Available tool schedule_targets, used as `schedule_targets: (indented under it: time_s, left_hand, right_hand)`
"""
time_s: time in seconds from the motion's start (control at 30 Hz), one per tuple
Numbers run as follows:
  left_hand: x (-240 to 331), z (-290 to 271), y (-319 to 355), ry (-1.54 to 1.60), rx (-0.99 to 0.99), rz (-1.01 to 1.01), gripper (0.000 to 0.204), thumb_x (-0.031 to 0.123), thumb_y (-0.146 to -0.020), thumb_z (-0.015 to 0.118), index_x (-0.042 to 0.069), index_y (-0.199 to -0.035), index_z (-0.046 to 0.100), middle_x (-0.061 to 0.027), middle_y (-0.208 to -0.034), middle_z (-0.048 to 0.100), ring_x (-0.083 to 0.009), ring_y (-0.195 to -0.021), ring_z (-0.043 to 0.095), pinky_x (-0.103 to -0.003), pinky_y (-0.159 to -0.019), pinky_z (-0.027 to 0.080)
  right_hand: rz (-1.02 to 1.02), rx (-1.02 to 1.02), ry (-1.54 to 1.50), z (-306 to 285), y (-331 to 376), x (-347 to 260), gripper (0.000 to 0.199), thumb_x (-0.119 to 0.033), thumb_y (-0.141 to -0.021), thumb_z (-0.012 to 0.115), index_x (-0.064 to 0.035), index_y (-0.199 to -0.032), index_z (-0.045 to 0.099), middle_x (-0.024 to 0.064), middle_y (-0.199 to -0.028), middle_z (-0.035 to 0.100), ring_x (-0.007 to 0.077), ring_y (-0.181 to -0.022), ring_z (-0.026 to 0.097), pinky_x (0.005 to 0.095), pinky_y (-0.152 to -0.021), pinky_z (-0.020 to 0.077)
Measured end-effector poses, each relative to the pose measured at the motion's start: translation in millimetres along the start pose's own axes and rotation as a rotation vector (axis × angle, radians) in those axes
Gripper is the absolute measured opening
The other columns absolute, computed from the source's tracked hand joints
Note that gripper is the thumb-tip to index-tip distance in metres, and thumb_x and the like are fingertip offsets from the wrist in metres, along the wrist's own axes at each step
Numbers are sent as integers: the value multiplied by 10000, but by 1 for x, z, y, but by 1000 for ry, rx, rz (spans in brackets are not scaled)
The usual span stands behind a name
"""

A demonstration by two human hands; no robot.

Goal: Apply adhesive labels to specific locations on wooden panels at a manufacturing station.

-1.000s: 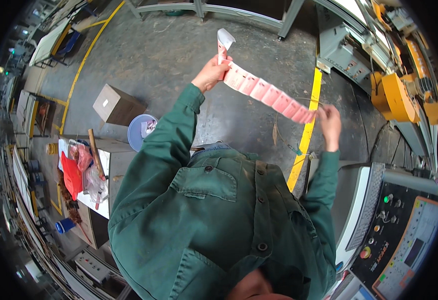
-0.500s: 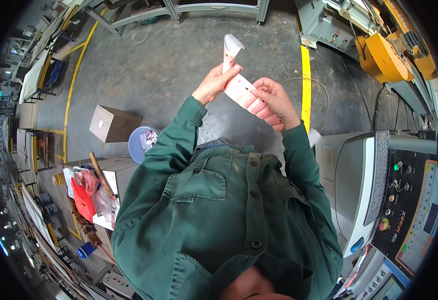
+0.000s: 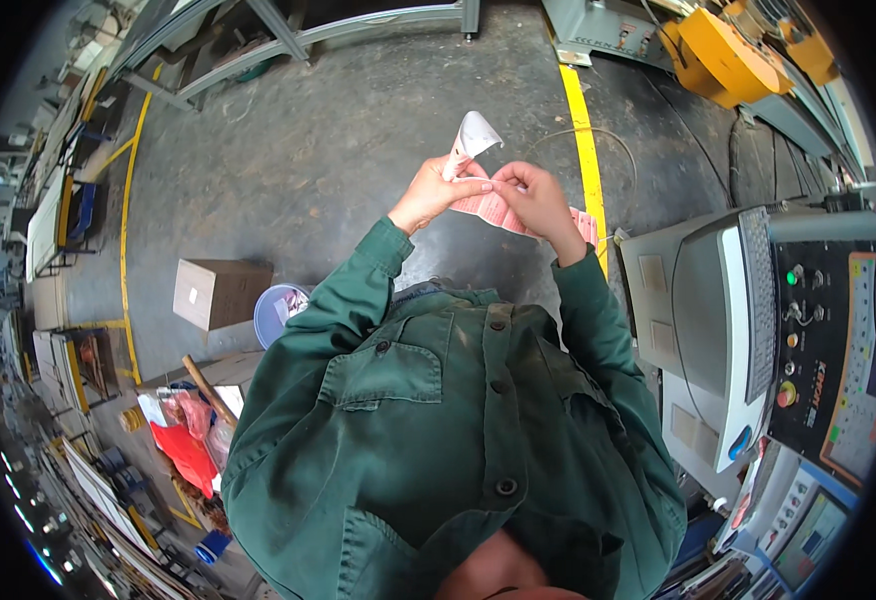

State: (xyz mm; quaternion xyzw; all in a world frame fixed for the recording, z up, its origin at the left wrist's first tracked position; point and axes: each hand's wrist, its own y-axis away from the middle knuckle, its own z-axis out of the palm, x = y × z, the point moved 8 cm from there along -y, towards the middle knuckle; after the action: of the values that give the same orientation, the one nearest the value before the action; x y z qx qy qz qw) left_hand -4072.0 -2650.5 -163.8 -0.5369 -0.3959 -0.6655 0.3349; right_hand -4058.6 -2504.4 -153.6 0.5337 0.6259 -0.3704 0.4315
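A long strip of pink-and-white paper labels stretches between my hands above the floor. My left hand is closed on it, thumb on top, with the strip's white curled end rising beyond the fingers. Right beside the left thumb, my right hand pinches the strip's upper edge, and the fingertips of both hands nearly touch. Further pink labels show below the fingers and emerge past the right wrist. The right hand hides part of the strip.
A cardboard box and a blue bin holding scraps stand on the floor at left. Near them lies a red plastic bag. At right are a grey cabinet with a keyboard and a control panel. Yellow machinery stands far right.
My right hand has come in beside the left thumb. The strip's middle has drawn up between the hands, and more labels show beyond the right wrist. The whole view has shifted slightly.
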Motion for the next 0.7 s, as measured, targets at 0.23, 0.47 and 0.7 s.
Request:
schedule_targets:
  time_s: [0.23, 0.47, 0.7]
  left_hand:
    - [-2, 30, -12, -157, -57, 42, 165, 150, -816, 738, 27, -908, 681, 19, -803, 642, -54, -737, 561, -223, -654, 466]
    - [-10, 133, -33, 2, -234, 37, 93, 33, -840, 680, -14, -920, 676, -24, -850, 675, -89, -774, 623, -212, -695, 501]
    - [-6, 247, -45, 82, -432, 142, 142, 48, -840, 689, 0, -972, 673, -37, -869, 690, -74, -769, 612, -225, -688, 500]
  right_hand:
    - [-71, 245, -126, -23, 34, 8, 121, -141, -825, 651, -23, -851, 644, 59, -754, 657, 109, -727, 625, 262, -661, 500]
    - [103, 492, -389, -81, 103, 47, 89, -98, -843, 617, -10, -848, 609, 9, -766, 616, 71, -716, 569, 236, -629, 468]
    - [77, 713, -568, -155, 174, 67, 79, -95, -864, 589, -19, -850, 604, 12, -784, 608, 70, -730, 561, 229, -632, 460]
